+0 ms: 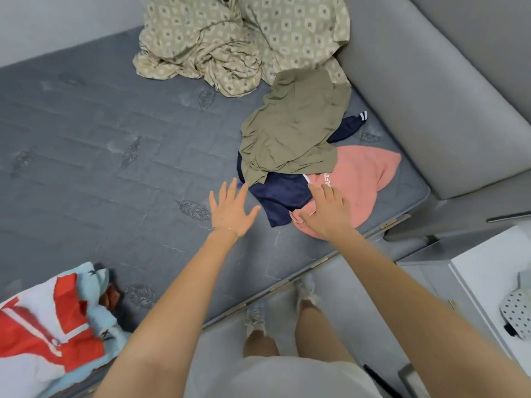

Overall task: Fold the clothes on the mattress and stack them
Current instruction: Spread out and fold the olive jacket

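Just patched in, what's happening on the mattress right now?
A person reaches over the mattress toward unfolded clothes. The left hand, open, is beside the navy garment. The right hand, also open, is over the near edge of the pink garment, gripping nothing. An olive garment lies on top. A red and light-blue cloth lies at the near left.

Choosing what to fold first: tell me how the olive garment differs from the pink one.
The olive garment is plain; the pink garment carries white lettering. The olive garment lies uppermost; the pink garment sits lower, partly under it. The right hand reaches over the pink garment, not the olive garment. Both lie unfolded and rumpled on the mattress.
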A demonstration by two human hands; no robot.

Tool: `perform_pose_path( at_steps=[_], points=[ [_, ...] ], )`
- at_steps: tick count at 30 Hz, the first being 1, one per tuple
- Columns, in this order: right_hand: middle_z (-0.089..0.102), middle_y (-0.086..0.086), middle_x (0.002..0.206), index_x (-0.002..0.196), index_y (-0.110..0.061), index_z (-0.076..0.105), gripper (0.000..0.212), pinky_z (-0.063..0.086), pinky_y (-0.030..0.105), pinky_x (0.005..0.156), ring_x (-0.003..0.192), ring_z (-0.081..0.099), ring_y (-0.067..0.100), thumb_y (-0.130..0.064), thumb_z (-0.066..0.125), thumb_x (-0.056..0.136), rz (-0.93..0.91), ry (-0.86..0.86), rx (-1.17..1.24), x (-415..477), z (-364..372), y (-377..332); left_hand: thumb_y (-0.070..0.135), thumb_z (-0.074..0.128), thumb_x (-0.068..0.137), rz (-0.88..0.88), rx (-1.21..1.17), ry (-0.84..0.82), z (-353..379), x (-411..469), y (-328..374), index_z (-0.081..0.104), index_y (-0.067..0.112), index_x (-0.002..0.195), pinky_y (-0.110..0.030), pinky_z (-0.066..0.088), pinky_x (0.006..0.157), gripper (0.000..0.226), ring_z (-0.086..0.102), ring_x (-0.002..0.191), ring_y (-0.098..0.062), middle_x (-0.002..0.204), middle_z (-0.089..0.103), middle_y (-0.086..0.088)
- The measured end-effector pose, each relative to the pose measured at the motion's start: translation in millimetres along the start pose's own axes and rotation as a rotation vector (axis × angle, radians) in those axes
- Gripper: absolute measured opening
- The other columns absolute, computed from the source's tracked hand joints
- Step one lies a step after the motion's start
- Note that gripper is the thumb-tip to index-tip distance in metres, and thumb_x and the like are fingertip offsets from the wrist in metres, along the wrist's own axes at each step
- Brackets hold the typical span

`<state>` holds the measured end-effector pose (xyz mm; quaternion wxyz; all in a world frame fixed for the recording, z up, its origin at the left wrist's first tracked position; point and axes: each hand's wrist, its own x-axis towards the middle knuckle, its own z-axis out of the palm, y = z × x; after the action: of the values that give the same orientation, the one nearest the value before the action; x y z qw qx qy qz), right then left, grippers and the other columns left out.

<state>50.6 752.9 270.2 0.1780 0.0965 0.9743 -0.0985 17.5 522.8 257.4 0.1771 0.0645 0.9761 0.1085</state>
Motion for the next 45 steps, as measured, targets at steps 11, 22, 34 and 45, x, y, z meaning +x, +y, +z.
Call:
perform_pose_path(
  at_steps=[11,22,34,45],
  points=[
    [0.024,0.007,0.155,0.153,-0.025,0.021,0.078,0.025,0.045,0.114,0.145,0.019,0.030,-0.058,0.053,0.090,-0.131,-0.124,-0.030,144.2,11.3,67.2,0.057,0.037,0.097,-0.197,-0.115,-0.071,49.5,131.2,70.0,0.015,0.029,0.154,-0.051,-0.005,0.119,0.067,-0.001,0.150,-0.023,0.163,0.004,-0.002],
    [-0.005,0.004,0.165,0.156,-0.034,0.002,0.091,0.009,0.047,0.121,0.151,-0.002,0.028,-0.062,0.055,0.088,-0.172,-0.161,0.064,315.7,63.5,106.0,0.060,0.047,0.091,-0.386,-0.308,-0.012,129.7,281.2,55.9,0.018,0.031,0.154,-0.051,0.000,0.119,0.075,0.000,0.149,-0.020,0.163,0.005,-0.002],
    [0.014,0.005,0.162,0.156,-0.034,0.014,0.105,0.019,0.052,0.117,0.145,0.018,0.032,-0.074,0.064,0.072,-0.093,-0.047,0.122,410.4,173.4,103.2,0.067,0.052,0.084,-0.396,-0.236,0.025,231.9,366.6,65.5,0.003,0.025,0.155,-0.056,0.008,0.114,0.096,0.016,0.146,-0.023,0.161,0.010,-0.008],
    [0.065,0.013,0.092,0.097,-0.002,0.067,0.014,0.040,0.033,0.072,0.086,0.058,0.028,-0.005,0.063,0.085,-0.164,-0.013,0.448,388.8,146.8,98.7,0.038,0.053,0.098,-0.397,-0.240,0.241,201.2,348.9,64.5,0.061,0.009,0.111,-0.033,0.035,0.060,0.033,0.064,0.082,-0.037,0.093,0.068,-0.014]
  ],
)
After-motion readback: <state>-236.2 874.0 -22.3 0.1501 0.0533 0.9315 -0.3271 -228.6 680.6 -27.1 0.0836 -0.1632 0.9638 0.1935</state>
